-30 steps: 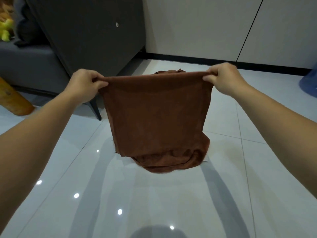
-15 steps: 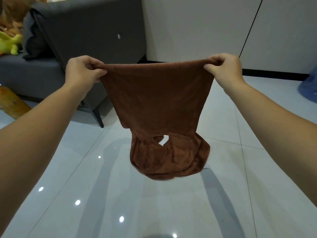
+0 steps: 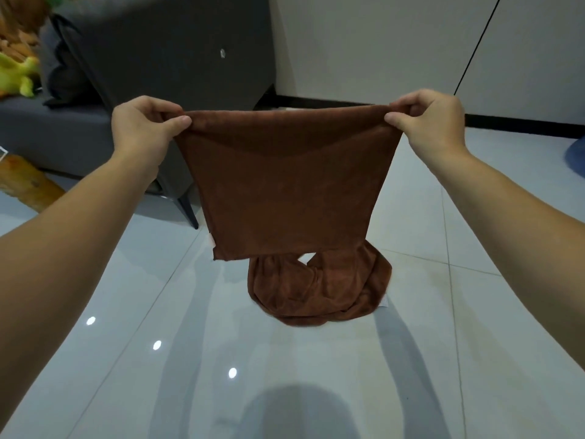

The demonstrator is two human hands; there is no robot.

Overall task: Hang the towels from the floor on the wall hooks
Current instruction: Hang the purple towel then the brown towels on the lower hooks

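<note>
I hold a brown towel stretched flat in the air in front of me. My left hand pinches its top left corner and my right hand pinches its top right corner. The towel's lower edge hangs clear of the floor. Behind and below it a second brown towel lies crumpled on the white tiled floor, partly hidden by the held one. No wall hooks are in view.
A dark grey sofa on thin legs stands at the left, with a yellow-green plush toy on its seat. A wooden log lies on the floor at the far left. A white wall with a black skirting is ahead, and a blue object sits at the right edge.
Both hands have lifted the towel higher, so its lower edge has come off the floor and the crumpled towel behind it now shows.
</note>
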